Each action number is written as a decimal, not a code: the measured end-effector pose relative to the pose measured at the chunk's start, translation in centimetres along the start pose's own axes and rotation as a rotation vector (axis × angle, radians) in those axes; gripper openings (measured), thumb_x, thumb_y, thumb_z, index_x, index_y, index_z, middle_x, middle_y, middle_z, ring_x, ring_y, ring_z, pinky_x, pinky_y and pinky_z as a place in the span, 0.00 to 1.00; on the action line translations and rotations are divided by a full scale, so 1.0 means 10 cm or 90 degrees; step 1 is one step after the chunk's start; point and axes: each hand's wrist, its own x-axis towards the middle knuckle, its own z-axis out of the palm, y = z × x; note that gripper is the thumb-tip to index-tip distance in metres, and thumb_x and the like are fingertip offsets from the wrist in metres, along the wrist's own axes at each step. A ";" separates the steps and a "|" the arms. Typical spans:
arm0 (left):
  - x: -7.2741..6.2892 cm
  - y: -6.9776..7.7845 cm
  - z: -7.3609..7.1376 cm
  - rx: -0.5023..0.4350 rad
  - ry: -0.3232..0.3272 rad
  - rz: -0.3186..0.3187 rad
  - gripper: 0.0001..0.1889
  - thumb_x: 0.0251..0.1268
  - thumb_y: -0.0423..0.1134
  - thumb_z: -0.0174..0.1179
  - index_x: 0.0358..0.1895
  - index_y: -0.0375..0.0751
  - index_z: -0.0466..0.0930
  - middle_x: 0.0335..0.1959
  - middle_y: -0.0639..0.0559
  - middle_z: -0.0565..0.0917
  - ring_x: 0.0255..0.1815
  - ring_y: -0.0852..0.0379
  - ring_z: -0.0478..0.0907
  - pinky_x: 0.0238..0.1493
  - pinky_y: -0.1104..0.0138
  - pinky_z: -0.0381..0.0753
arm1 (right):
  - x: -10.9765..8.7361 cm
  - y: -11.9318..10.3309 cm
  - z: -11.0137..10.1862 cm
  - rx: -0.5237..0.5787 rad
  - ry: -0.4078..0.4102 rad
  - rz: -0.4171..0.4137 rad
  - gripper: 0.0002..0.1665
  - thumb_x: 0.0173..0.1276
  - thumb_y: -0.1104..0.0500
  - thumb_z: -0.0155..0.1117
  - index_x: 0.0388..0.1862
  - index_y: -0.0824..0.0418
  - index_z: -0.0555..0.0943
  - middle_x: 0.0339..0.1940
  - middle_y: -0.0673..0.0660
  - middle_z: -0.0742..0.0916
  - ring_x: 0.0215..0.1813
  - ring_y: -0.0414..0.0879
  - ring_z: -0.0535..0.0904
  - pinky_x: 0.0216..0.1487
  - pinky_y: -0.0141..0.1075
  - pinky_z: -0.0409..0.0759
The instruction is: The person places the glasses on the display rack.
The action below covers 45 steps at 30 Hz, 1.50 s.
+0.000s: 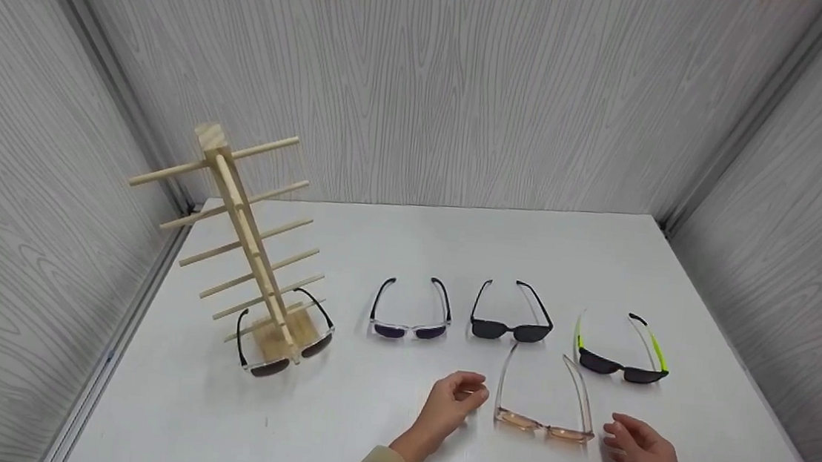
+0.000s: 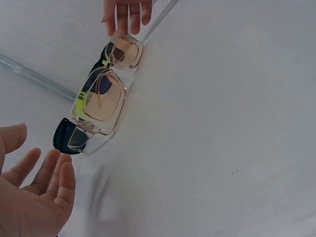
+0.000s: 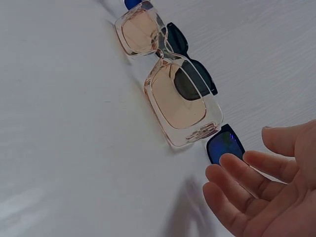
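A pair of glasses (image 1: pixel 546 430) with a transparent pinkish frame and pale orange lenses lies on the white table, temples unfolded and pointing away from me. My left hand (image 1: pixel 449 405) is beside its left end, fingers loosely bent, holding nothing. On the opposite side, my right hand (image 1: pixel 644 456) hovers near the right hinge with relaxed fingers and an empty palm. A gap shows between each hand and the frame in the head view. Close-up, the orange lenses (image 3: pixel 177 96) overlap dark sunglasses behind them in the right wrist view.
Behind the glasses lie black sunglasses (image 1: pixel 511 332), sunglasses with yellow-green temples (image 1: pixel 622 370) and a pair with a transparent front (image 1: pixel 409 331). At left stands a wooden rack (image 1: pixel 250 243) with several pegs; sunglasses (image 1: pixel 271 368) sit around its base. Grey panels (image 1: pixel 422 98) enclose the table.
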 end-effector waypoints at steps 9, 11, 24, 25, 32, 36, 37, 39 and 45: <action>0.02 -0.07 0.09 -0.021 -0.044 -0.028 0.18 0.61 0.38 0.62 0.53 0.35 0.75 0.41 0.51 0.81 0.40 0.58 0.79 0.37 0.63 0.79 | 0.00 0.04 0.07 -0.009 -0.037 0.039 0.33 0.69 0.49 0.56 0.63 0.70 0.65 0.45 0.58 0.82 0.41 0.45 0.80 0.42 0.38 0.80; 0.01 -0.08 0.10 -0.027 -0.050 -0.031 0.19 0.61 0.39 0.62 0.53 0.35 0.75 0.41 0.51 0.82 0.40 0.58 0.79 0.36 0.63 0.79 | 0.01 0.05 0.09 -0.016 -0.041 0.043 0.34 0.68 0.48 0.57 0.63 0.70 0.65 0.45 0.59 0.81 0.41 0.44 0.79 0.42 0.38 0.80; 0.02 -0.16 0.17 0.003 -0.042 -0.011 0.16 0.59 0.36 0.64 0.49 0.34 0.77 0.39 0.52 0.82 0.41 0.58 0.79 0.38 0.65 0.78 | 0.00 0.06 0.18 -0.021 -0.045 0.026 0.36 0.65 0.48 0.62 0.61 0.72 0.67 0.42 0.57 0.84 0.40 0.46 0.80 0.39 0.39 0.79; 0.02 -0.16 0.17 0.006 -0.043 -0.010 0.16 0.58 0.36 0.64 0.49 0.34 0.77 0.39 0.52 0.82 0.40 0.58 0.79 0.39 0.65 0.78 | 0.00 0.06 0.19 -0.026 -0.043 0.026 0.35 0.65 0.49 0.62 0.61 0.72 0.67 0.42 0.57 0.84 0.40 0.45 0.80 0.39 0.39 0.79; 0.02 -0.18 0.20 0.016 -0.044 -0.001 0.16 0.55 0.32 0.65 0.48 0.34 0.77 0.39 0.51 0.82 0.40 0.57 0.79 0.42 0.65 0.78 | -0.01 0.04 0.22 -0.040 -0.035 0.021 0.32 0.66 0.51 0.62 0.60 0.72 0.68 0.43 0.60 0.84 0.39 0.45 0.81 0.37 0.39 0.79; 0.01 -0.18 0.19 0.018 -0.047 0.009 0.16 0.55 0.32 0.65 0.48 0.35 0.78 0.38 0.50 0.82 0.40 0.57 0.80 0.42 0.67 0.78 | -0.02 0.04 0.24 -0.030 -0.024 0.026 0.31 0.67 0.52 0.61 0.60 0.70 0.69 0.42 0.58 0.84 0.39 0.45 0.81 0.37 0.38 0.79; 0.01 -0.17 0.19 0.014 -0.049 0.012 0.15 0.56 0.32 0.65 0.48 0.34 0.78 0.39 0.50 0.82 0.40 0.57 0.80 0.42 0.67 0.78 | -0.02 0.04 0.25 -0.028 -0.023 0.025 0.31 0.67 0.52 0.60 0.60 0.70 0.69 0.41 0.57 0.84 0.39 0.45 0.81 0.37 0.38 0.79; 0.00 -0.16 0.17 0.008 -0.051 0.016 0.16 0.56 0.33 0.65 0.48 0.34 0.78 0.39 0.50 0.82 0.40 0.56 0.80 0.41 0.66 0.79 | -0.03 0.04 0.27 -0.024 -0.018 0.027 0.29 0.67 0.52 0.60 0.60 0.70 0.69 0.40 0.57 0.84 0.39 0.45 0.81 0.37 0.37 0.79; 0.01 -0.07 0.12 -0.001 -0.043 0.007 0.17 0.56 0.37 0.66 0.49 0.37 0.78 0.39 0.52 0.82 0.38 0.57 0.80 0.33 0.63 0.80 | -0.03 0.04 0.30 0.009 -0.020 0.029 0.30 0.66 0.51 0.61 0.61 0.68 0.69 0.43 0.57 0.83 0.41 0.45 0.80 0.39 0.37 0.79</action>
